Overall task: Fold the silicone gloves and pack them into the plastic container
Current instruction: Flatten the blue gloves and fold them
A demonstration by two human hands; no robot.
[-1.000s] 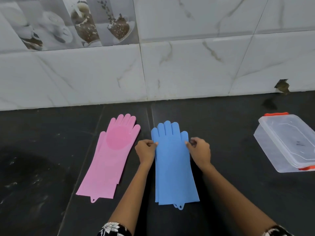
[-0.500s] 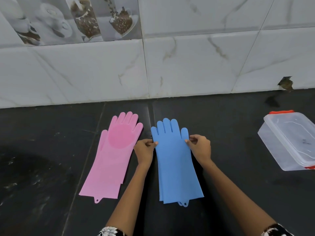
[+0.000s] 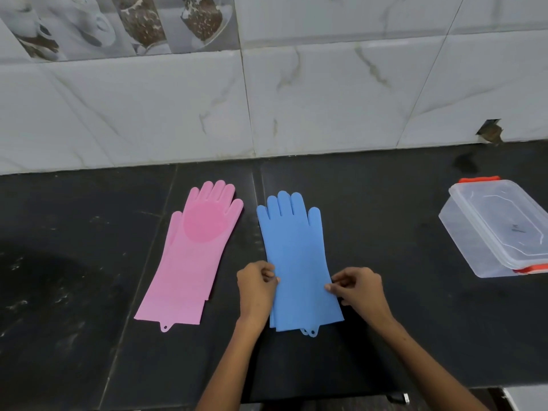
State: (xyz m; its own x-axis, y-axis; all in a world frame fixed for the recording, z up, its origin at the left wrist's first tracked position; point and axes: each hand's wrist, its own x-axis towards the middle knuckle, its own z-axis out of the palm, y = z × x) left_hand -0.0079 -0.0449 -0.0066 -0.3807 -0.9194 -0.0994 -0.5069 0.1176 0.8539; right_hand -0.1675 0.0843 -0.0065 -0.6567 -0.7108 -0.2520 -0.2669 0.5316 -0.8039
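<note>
My left hand (image 3: 257,287) pinches the left edge of the blue gloves (image 3: 296,256), fingers curled onto the silicone near the cuff end. My right hand (image 3: 360,289) pinches the right edge opposite, thumb and fingertips clamped on it. Patterned sleeve edge not readable here. The blue gloves look like a stacked pair, smooth matte silicone, flat, fingers pointing to the wall, two small hanging loops at the cuff nearest me.

Just left, apart from the blue ones, the pink gloves (image 3: 189,262) lie flat, angled slightly, also layered at the cuff, one loop tab showing. Round patch of fine bristle texture on the palm, darker pink.

Well to the right sits the plastic container (image 3: 486,241), clear rectangular tub, rounded corners, clear lid on, orange-red clips at both ends. A dark mark on the lid, too small to read.

All on a black stone counter (image 3: 385,203), glossy, with seams between slabs and whitish smears at left. Behind it a wall (image 3: 326,93) of white marble-look tiles with grey veins; upper left a decor tile (image 3: 118,22) printed with cups and desserts. A chipped hole (image 3: 490,131) in the tile at right, by the counter line.
</note>
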